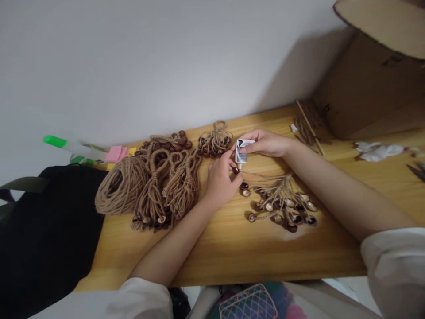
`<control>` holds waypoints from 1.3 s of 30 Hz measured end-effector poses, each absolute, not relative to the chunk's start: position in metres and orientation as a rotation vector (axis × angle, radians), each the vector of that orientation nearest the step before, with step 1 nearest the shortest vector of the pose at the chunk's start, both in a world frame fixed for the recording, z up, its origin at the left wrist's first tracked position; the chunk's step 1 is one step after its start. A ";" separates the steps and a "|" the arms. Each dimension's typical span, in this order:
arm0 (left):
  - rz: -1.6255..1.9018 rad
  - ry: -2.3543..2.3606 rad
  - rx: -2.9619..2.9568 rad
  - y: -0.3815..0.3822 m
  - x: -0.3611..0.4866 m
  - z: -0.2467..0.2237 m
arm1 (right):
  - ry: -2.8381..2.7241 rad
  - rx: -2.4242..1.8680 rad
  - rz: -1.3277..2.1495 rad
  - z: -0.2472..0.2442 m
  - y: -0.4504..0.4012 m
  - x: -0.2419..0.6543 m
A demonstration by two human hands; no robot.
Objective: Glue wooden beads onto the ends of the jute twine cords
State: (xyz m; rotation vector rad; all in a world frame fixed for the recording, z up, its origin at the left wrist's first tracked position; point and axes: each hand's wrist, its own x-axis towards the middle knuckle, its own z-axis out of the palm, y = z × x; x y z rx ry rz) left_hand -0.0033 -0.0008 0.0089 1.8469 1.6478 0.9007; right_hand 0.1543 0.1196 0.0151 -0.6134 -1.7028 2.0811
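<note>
My right hand (264, 143) is closed round a crumpled white glue tube (241, 144) with dark print, its nozzle pointing down. Just below the nozzle, my left hand (222, 179) pinches a small dark brown nut shell (236, 170), partly covered by the fingers. A twine strand seems to run from that shell towards a bundle of twine strands (282, 186) on the right. Several brown shells (292, 217), some showing pale insides, hang from the bundle's ends and lie on the wooden table (212, 257).
Left of my hands lie a twine ball (119, 188), knotted twine tassels (181, 181) and another beaded bundle (215, 141). A black bag (49, 235) covers the left end. To the right are a stick (309, 126), crumpled tissue (378, 150), scissors (416, 170) and a cardboard box (372, 88).
</note>
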 end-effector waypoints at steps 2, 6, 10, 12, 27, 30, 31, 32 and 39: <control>0.902 1.648 1.853 -0.001 -0.003 0.008 | -1.697 -0.615 2.089 0.015 0.120 0.154; 0.914 1.647 1.863 -0.001 -0.003 0.007 | -1.696 -0.618 2.087 0.015 0.120 0.154; 0.908 1.648 1.866 -0.001 -0.004 0.007 | -1.701 -0.623 2.082 0.015 0.120 0.154; 0.902 1.649 1.866 -0.001 -0.004 0.008 | -1.701 -0.622 2.083 0.016 0.120 0.154; 0.919 1.647 1.873 -0.001 -0.004 0.006 | -1.683 -0.654 2.099 0.019 0.119 0.153; 0.928 1.647 1.877 -0.001 -0.003 0.006 | -1.689 -0.643 2.101 0.018 0.119 0.153; 0.931 1.645 1.880 -0.001 -0.003 0.006 | -1.692 -0.637 2.102 0.018 0.119 0.153; 0.930 1.645 1.882 -0.001 -0.003 0.006 | -1.695 -0.631 2.103 0.018 0.119 0.153; 0.939 1.641 1.878 -0.001 -0.004 0.005 | -1.681 -0.604 2.106 0.017 0.119 0.153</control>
